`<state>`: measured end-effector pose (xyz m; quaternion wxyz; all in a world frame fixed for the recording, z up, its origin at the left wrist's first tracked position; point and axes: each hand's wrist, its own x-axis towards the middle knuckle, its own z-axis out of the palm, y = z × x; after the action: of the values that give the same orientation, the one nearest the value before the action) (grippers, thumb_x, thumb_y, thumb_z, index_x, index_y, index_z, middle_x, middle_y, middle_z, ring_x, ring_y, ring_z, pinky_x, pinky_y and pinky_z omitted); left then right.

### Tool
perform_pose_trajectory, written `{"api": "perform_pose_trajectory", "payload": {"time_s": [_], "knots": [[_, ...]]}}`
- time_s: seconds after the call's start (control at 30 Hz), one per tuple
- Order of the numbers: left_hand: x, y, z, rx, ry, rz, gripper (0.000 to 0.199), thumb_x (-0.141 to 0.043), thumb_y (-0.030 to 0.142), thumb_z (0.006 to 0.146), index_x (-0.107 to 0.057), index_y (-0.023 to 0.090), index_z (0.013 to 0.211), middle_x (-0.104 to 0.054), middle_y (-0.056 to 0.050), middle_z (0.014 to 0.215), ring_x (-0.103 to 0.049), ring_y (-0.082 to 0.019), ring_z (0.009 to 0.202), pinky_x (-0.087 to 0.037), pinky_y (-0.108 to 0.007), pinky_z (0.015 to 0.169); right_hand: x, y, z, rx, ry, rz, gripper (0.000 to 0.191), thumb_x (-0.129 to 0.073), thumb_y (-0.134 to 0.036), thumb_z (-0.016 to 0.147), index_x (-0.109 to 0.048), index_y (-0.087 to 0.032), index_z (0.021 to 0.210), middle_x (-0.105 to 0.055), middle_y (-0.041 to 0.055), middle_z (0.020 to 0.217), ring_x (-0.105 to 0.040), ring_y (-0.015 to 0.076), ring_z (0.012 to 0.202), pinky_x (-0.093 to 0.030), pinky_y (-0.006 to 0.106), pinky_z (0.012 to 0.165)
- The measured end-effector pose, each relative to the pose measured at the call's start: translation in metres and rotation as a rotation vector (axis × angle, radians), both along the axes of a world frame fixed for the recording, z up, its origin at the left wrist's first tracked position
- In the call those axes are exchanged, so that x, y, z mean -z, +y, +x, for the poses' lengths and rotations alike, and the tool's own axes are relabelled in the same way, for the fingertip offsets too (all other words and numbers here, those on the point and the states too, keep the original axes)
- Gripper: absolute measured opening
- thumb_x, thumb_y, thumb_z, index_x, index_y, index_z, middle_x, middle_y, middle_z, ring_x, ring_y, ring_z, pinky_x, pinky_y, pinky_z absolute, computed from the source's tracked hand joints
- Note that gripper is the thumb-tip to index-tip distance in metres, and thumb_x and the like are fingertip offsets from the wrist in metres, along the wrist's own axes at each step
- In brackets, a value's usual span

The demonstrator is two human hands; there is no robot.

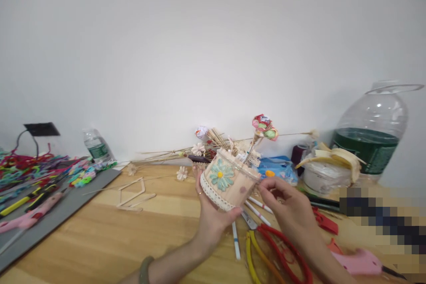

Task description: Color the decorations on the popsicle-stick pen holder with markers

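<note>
Wooden pot (235, 186) with lace trim and a green flower is located slightly below and right of the frame center, tilted, held in the left hand (214, 211). Left forearm enters from the bottom edge, angled up and right; a bracelet (145, 270) encircles it. Left fingers wrap the pot's left side; the thumb lies along its lower front edge. Right forearm enters from the lower right, angled up and left. Right hand (288, 202) is half curled, thumb and forefinger close together at the pot's right edge; whether they pinch anything cannot be determined. Red-handled scissors (262, 231) lie below, at the lower right. Wooden sticks (129, 193) rest on the table at center left. Behind the pot's rim, a multicolored flower head (264, 128) stands before the wall (213, 53).
</note>
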<state>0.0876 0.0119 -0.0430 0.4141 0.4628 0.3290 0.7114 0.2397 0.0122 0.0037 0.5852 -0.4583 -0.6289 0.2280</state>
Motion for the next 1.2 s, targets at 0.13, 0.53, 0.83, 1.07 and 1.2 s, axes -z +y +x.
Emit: {"api": "perform_pose_trajectory", "payload": {"time_s": [0.13,0.53,0.83,1.07,1.2], "knots": [[-0.006,-0.001,-0.008,0.094,-0.101,-0.105,0.116,-0.082,0.034,0.047,-0.008,0.02,0.136,-0.034,-0.02,0.141,-0.04,-0.029,0.126,-0.033,-0.039,0.105,-0.009,0.007,0.009,-0.092,0.277,-0.016,0.019,-0.049,-0.032,0.071,-0.044,-0.022,0.055,-0.049,-0.0014,0.061,-0.045,0.0124,0.05,-0.039,0.025,0.047],[0.0,-0.007,-0.017,0.412,-0.316,-0.267,0.085,-0.074,0.043,0.061,-0.034,0.027,0.135,-0.048,-0.008,0.135,-0.04,-0.029,0.127,-0.033,-0.04,0.104,-0.006,-0.006,0.015,0.093,0.003,0.256,0.005,-0.058,-0.024,0.081,-0.061,-0.026,0.079,-0.057,0.0002,0.084,-0.053,0.0149,0.076,-0.043,0.025,0.065],[0.005,-0.019,-0.01,0.469,-0.303,-0.315,0.085,-0.075,0.04,0.062,-0.033,0.029,0.136,-0.046,-0.009,0.136,-0.04,-0.032,0.126,-0.035,-0.045,0.103,-0.004,-0.006,0.002,0.132,-0.468,0.614,0.016,-0.061,-0.012,0.08,-0.057,-0.02,0.093,-0.059,0.0059,0.09,-0.057,0.0183,0.085,-0.047,0.032,0.076],[0.001,-0.021,-0.005,0.429,-0.283,-0.235,0.087,-0.077,0.038,0.06,-0.034,0.027,0.135,-0.049,-0.01,0.133,-0.044,-0.03,0.123,-0.036,-0.043,0.103,0.001,-0.006,0.001,0.076,-0.385,0.551,0.015,-0.058,-0.009,0.081,-0.056,-0.021,0.09,-0.058,0.005,0.09,-0.057,0.0167,0.085,-0.048,0.03,0.074],[0.0,-0.018,-0.005,0.402,-0.212,-0.197,0.089,-0.079,0.038,0.056,-0.036,0.024,0.133,-0.051,-0.012,0.13,-0.047,-0.032,0.12,-0.035,-0.044,0.103,0.001,-0.007,0.001,0.047,-0.37,0.56,0.016,-0.057,-0.008,0.081,-0.055,-0.021,0.09,-0.056,0.0045,0.088,-0.057,0.0157,0.084,-0.048,0.028,0.073]]}}
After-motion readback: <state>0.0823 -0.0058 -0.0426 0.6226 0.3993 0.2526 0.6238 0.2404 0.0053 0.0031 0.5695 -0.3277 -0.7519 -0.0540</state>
